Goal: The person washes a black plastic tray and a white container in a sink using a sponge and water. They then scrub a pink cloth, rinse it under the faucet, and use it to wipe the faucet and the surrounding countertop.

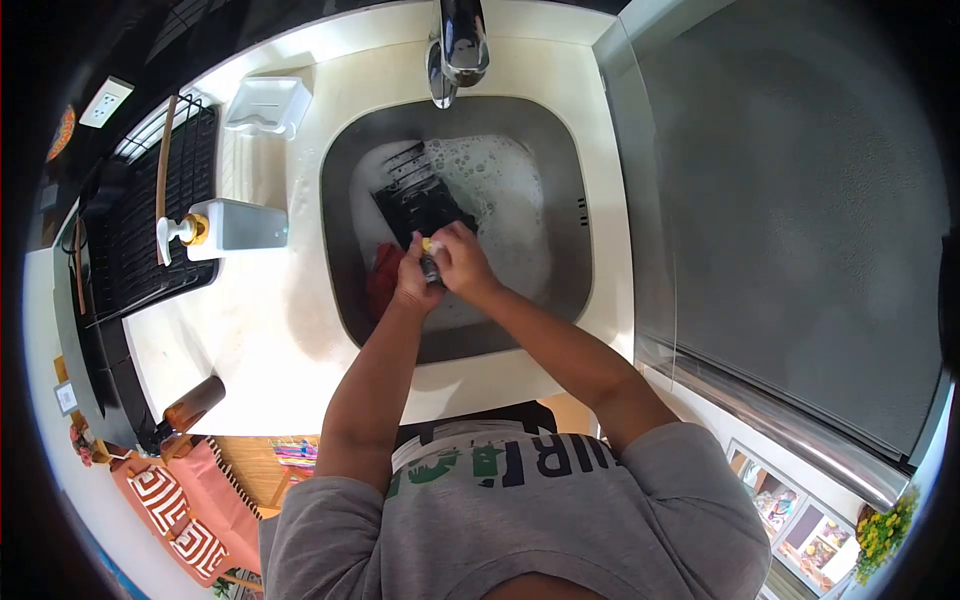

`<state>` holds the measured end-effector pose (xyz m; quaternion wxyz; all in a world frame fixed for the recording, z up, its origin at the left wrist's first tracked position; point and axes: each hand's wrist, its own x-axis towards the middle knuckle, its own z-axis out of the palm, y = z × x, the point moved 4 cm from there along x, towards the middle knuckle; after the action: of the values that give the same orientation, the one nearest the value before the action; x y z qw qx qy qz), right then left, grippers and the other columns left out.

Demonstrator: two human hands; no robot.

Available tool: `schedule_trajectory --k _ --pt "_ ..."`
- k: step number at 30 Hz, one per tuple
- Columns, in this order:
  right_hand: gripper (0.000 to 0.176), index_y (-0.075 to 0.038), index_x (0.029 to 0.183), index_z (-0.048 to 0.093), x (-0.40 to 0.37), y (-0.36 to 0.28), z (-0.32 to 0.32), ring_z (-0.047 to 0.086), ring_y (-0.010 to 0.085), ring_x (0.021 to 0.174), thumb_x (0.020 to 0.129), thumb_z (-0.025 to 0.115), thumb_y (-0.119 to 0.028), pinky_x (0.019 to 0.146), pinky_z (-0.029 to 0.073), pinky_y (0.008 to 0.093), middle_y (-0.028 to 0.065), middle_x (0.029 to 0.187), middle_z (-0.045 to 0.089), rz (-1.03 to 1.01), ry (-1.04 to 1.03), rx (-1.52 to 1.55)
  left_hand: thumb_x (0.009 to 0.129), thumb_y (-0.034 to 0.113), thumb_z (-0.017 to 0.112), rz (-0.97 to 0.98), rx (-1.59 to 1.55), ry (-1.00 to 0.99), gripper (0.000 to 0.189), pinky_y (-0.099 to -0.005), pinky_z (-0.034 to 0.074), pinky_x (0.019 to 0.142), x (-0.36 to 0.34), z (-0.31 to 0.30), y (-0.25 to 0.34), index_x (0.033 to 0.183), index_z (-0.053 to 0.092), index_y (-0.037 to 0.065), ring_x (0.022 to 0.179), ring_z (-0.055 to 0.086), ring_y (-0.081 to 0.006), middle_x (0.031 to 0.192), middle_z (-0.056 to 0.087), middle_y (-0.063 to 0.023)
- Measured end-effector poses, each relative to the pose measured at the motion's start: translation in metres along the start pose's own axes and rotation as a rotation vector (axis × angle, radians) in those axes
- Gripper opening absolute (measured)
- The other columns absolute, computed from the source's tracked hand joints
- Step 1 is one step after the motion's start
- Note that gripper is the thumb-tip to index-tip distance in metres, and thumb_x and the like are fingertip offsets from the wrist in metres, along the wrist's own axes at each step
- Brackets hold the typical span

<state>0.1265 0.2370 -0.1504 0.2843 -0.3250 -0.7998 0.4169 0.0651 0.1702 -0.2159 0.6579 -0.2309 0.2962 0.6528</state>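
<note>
In the head view, my left hand (414, 276) is closed around the dark handle end of a black flat slotted utensil (408, 200). Its broad part reaches away from me into the soapy water, the slots at the far end. My right hand (462, 262) presses close against my left one, its fingers closed on a small yellow sponge (430, 245) at the handle. A red cloth-like thing (382, 280) lies in the water left of my hands. All of this is inside the grey sink (340, 215), where suds (500, 175) float.
A chrome faucet (462, 50) stands over the sink's far edge. On the left counter are a soap pump bottle (245, 226), a white soap dish (268, 105), a black dish rack (190, 150) and a brown bottle (195, 402). A glass edge (650, 200) borders the right side.
</note>
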Motion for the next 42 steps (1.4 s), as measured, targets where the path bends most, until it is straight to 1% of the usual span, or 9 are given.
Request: schedule_trajectory --k 6,15,18,20,24,27,33,38,42 --pt "0.012 -0.005 0.079 0.056 0.004 0.052 -0.014 0.048 0.0376 0.08 0.069 0.053 0.0 0.072 0.04 0.0436 0.0165 0.083 0.049 0.18 -0.029 -0.264 0.083 0.015 0.053 0.068 0.282 -0.028 0.023 -0.036 0.045 0.081 -0.001 0.001 0.006 0.105 0.052 0.01 0.085 0.057 -0.021 0.092 0.058 -0.005" --pt "0.015 -0.002 0.083 0.057 -0.005 0.018 -0.027 0.051 0.036 0.084 0.069 0.052 0.003 0.072 0.042 0.0428 0.0165 0.088 0.052 -0.195 -0.119 -0.175 0.067 -0.001 0.048 0.063 0.583 -0.188 0.053 -0.031 0.043 0.085 -0.017 0.009 0.019 0.119 0.045 0.01 0.093 0.055 -0.0195 0.098 0.056 -0.0058" --pt "0.015 -0.002 0.081 0.057 -0.002 0.051 -0.025 0.049 0.0379 0.085 0.067 0.053 0.003 0.078 0.041 0.0436 0.0172 0.088 0.051 0.215 -0.225 -0.328 0.071 -0.001 0.047 0.072 0.55 -0.204 0.048 -0.0343 0.042 0.09 -0.012 0.006 0.033 0.118 0.045 0.008 0.104 0.051 -0.0219 0.112 0.051 -0.0071" --pt "0.013 -0.003 0.078 0.057 0.01 0.024 -0.026 0.049 0.0381 0.086 0.067 0.053 0.003 0.076 0.041 0.0432 0.0182 0.088 0.051 0.051 0.069 -0.274 0.081 0.006 0.046 0.088 0.48 -0.002 0.039 -0.0336 0.041 0.09 -0.023 0.011 0.033 0.12 0.046 0.009 0.103 0.052 -0.0205 0.113 0.053 -0.0059" --pt "0.012 -0.002 0.081 0.055 0.007 -0.02 0.002 0.05 0.0368 0.082 0.071 0.051 0.001 0.071 0.041 0.0435 0.0175 0.084 0.051 -0.119 -0.023 -0.062 0.09 0.02 0.044 0.093 0.185 0.151 0.031 -0.0361 0.039 0.093 -0.045 0.035 0.02 0.12 0.046 0.009 0.104 0.052 -0.0215 0.113 0.055 -0.0059" --pt "0.012 -0.002 0.08 0.055 0.004 0.015 -0.006 0.049 0.0368 0.081 0.07 0.049 0.002 0.07 0.041 0.0434 0.0176 0.083 0.05 -0.15 -0.096 -0.251 0.086 0.041 0.049 0.107 0.221 -0.215 0.047 -0.0384 0.037 0.095 -0.028 0.021 0.016 0.122 0.044 0.011 0.108 0.05 -0.0231 0.114 0.054 -0.0056" --pt "0.012 -0.002 0.077 0.054 0.007 -0.025 -0.019 0.047 0.0363 0.08 0.067 0.049 0.003 0.07 0.039 0.0426 0.0169 0.084 0.048 -0.1 -0.049 -0.221 0.09 0.037 0.045 0.022 0.199 0.057 0.039 -0.0387 0.033 0.097 -0.034 0.038 0.013 0.117 0.048 0.008 0.109 0.048 -0.0218 0.115 0.053 -0.0051" --pt "0.011 -0.002 0.074 0.054 0.006 -0.007 -0.017 0.047 0.0349 0.081 0.066 0.051 0.004 0.07 0.039 0.0413 0.0157 0.082 0.046 -0.186 -0.065 -0.241 0.089 0.037 0.048 0.004 0.197 -0.044 0.042 -0.0396 0.03 0.099 -0.019 0.019 0.006 0.119 0.046 0.008 0.112 0.046 -0.0224 0.117 0.052 -0.0061" --pt "0.011 -0.003 0.074 0.056 0.011 0.038 -0.045 0.048 0.0352 0.076 0.065 0.052 0.003 0.066 0.041 0.0413 0.0149 0.077 0.049 0.074 0.032 -0.409 0.088 0.04 0.049 0.14 0.252 -0.128 0.048 -0.0396 0.03 0.099 -0.023 0.026 0.016 0.122 0.044 0.008 0.114 0.045 -0.0221 0.122 0.05 -0.0067"
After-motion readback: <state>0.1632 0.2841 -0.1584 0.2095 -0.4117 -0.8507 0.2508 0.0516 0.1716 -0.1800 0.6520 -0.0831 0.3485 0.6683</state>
